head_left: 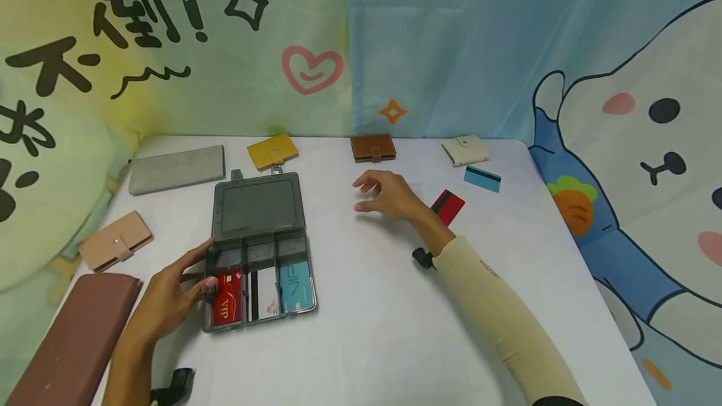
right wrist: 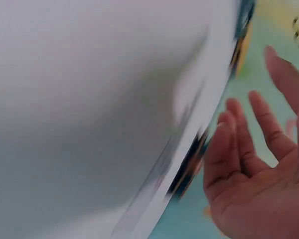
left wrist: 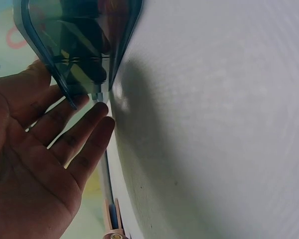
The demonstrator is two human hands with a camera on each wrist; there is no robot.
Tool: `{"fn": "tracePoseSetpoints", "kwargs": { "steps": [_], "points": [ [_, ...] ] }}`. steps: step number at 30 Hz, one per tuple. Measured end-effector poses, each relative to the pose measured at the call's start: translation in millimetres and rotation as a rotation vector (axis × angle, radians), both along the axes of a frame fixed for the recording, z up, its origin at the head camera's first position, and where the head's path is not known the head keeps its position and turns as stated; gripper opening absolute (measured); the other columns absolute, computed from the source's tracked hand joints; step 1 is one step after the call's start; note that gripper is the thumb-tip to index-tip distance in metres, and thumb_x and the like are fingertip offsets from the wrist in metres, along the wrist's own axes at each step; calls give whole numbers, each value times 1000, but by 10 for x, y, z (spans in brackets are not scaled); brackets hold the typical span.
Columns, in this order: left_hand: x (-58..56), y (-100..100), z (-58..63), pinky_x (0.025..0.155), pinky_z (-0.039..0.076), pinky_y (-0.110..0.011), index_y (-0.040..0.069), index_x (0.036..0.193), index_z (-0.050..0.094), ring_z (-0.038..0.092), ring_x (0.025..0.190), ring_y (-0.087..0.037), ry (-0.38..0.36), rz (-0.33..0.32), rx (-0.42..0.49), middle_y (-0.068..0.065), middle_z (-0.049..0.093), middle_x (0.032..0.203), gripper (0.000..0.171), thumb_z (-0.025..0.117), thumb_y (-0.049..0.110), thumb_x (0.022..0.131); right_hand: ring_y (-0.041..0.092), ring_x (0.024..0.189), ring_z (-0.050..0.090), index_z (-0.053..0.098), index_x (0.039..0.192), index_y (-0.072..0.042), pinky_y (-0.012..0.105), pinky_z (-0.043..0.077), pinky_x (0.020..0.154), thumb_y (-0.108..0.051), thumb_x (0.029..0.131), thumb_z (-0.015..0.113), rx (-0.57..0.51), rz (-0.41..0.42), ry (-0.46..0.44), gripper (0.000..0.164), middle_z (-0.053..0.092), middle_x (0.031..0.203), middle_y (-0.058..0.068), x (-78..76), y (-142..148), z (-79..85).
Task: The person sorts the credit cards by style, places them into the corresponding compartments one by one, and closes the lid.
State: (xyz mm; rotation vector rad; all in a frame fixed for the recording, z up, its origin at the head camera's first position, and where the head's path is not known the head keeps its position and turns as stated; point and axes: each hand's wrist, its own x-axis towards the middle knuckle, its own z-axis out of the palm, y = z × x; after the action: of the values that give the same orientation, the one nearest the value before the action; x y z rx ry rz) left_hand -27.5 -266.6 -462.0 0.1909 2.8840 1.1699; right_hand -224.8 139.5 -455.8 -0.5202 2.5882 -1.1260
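Observation:
A grey translucent card box (head_left: 257,208) with its lid raised lies on the white table. Its compartments hold a red VIP card (head_left: 227,296), a white card with a black stripe (head_left: 265,293) and a blue VIP card (head_left: 297,286). At the box's left edge, my left hand (head_left: 168,299) holds the rim, thumb on top and index finger along the side. Over the table's middle hangs my right hand (head_left: 389,195), fingers loosely bent around nothing. Behind its wrist lies a red striped card (head_left: 449,207); a blue striped card (head_left: 482,178) lies farther right.
Along the back edge lie a grey long wallet (head_left: 177,170), a yellow wallet (head_left: 272,151), a brown wallet (head_left: 373,148) and a cream wallet (head_left: 465,150). A pink wallet (head_left: 115,241) and a maroon long wallet (head_left: 79,337) are at left. Printed curtains hang behind.

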Motion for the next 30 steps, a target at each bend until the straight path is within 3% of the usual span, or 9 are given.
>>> {"fn": "tracePoseSetpoints", "kwargs": {
  "steps": [6, 11, 16, 21, 23, 27, 30],
  "points": [
    [8, -10, -11, 88, 54, -64, 16, 155, 36, 61, 110, -58, 3, 3, 2, -34, 49, 142, 73, 71, 9, 91, 27, 108, 52, 64, 121, -15, 44, 49, 93, -29, 78, 87, 290, -173, 9, 50, 57, 117, 11, -184, 421, -55],
    [5, -11, -18, 88, 54, -64, 14, 155, 37, 61, 110, -57, 14, -4, 10, -34, 50, 141, 72, 71, 9, 91, 27, 104, 48, 64, 114, -11, 44, 48, 90, -33, 79, 86, 363, -235, -4, 47, 53, 113, 12, -217, 531, -90],
    [-2, -6, -16, 89, 54, -64, 15, 155, 37, 61, 111, -57, 5, 1, 8, -33, 50, 142, 74, 72, 8, 90, 26, 96, 53, 61, 104, -11, 40, 48, 83, -29, 78, 87, 329, -232, -11, 41, 58, 104, 9, -199, 490, -79],
    [-8, 2, -8, 89, 55, -62, 16, 155, 37, 61, 112, -56, 1, 3, 7, -33, 50, 142, 75, 72, 8, 90, 22, 84, 55, 61, 97, -15, 34, 46, 70, -22, 88, 77, 276, -183, -16, 20, 61, 90, 5, -89, 333, 9],
    [-2, 1, -7, 87, 56, -62, 16, 155, 37, 61, 111, -56, 2, 4, 5, -33, 50, 142, 74, 72, 9, 90, 22, 78, 55, 63, 102, -16, 32, 45, 66, -18, 92, 72, 203, -133, -22, 14, 61, 88, 5, -13, 250, 52],
    [11, -5, -11, 86, 56, -61, 17, 155, 37, 62, 109, -56, 0, 7, 5, -33, 50, 142, 74, 72, 9, 90, 22, 67, 57, 64, 117, -16, 29, 46, 57, -10, 94, 66, 7, -2, -52, 23, 61, 86, 7, 161, 70, 109],
    [6, -6, -16, 87, 56, -61, 17, 155, 37, 62, 109, -56, 1, 7, 4, -33, 50, 143, 74, 72, 8, 90, 28, 61, 61, 66, 118, -15, 27, 45, 50, -10, 93, 68, -121, 63, -98, 25, 66, 82, 7, 319, -111, 150]
  ]
}}
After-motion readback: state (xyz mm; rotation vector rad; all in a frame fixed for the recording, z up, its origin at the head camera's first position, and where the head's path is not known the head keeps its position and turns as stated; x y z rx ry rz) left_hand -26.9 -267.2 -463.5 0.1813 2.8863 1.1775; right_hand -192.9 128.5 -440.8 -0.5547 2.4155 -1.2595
